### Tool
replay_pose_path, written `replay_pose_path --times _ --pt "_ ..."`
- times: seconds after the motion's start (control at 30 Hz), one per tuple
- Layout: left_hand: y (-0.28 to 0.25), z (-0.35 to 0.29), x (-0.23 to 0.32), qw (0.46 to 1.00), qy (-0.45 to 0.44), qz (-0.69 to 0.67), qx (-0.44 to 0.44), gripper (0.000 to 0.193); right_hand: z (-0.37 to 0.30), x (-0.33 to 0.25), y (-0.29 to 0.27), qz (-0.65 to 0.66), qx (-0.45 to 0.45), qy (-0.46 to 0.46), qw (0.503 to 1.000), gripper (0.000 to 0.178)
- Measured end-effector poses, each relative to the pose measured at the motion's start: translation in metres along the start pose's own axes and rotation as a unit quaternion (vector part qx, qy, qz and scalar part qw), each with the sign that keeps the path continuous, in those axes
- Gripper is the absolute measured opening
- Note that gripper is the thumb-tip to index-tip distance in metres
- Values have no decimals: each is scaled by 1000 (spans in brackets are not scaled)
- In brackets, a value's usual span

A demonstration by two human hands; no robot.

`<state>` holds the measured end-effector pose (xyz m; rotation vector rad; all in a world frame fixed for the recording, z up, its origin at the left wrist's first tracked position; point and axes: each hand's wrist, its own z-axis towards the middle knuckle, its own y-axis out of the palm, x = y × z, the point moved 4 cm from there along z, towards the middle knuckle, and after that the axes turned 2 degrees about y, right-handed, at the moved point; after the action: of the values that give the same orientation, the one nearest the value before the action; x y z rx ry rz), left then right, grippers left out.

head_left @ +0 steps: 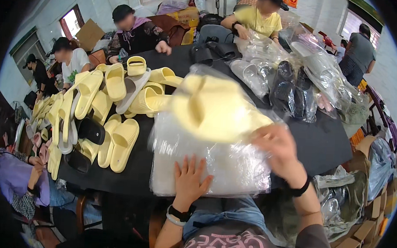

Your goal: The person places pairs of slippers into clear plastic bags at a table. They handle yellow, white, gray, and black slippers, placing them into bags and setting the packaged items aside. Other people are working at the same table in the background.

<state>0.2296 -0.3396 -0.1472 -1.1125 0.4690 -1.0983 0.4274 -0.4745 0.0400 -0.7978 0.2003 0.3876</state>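
My left hand (189, 181) lies flat, fingers spread, on a stack of clear plastic bags (170, 147) at the table's near edge. Above that stack, my right hand (276, 148) has its fingers closed at the right end of a pair of pale yellow slides (212, 109). The slides are smeared by motion, and clear plastic shows around them. To the left lies a heap of loose slides, mostly yellow, including a yellow slide (124, 146) near the stack, a grey slide (133, 91) and a black slide (91, 131).
Bagged slippers (294, 91) pile up at the table's far right. Black sandals (211, 53) lie at the far edge. Across the black table (314, 139) sit two people, with others to the left. A plastic-lined container (343, 190) and cardboard boxes (373, 218) stand at my right.
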Motion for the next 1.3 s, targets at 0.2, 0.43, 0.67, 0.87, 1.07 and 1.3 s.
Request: replay_pose_path --times 0.2,0.43,0.67,0.87,1.07,1.3 --pt "-12 11 6 993 -12 -121 11 42 -88 0 84 -49 -203 58 976 55" --pt "-14 12 -3 987 -10 -159 16 38 -151 14 62 -50 -40 286 956 49" --pt "-40 -8 -48 990 -107 36 -85 47 -145 10 42 -41 10 206 978 23" --pt "-78 -67 -104 962 -255 94 -21 47 -125 17 35 115 -57 296 947 26" --pt "-80 -31 -63 982 -161 -91 30 44 -127 66 55 39 -67 455 887 36" --pt "-34 5 -56 973 -144 -182 -2 53 -100 77 77 -2 -172 390 905 36"
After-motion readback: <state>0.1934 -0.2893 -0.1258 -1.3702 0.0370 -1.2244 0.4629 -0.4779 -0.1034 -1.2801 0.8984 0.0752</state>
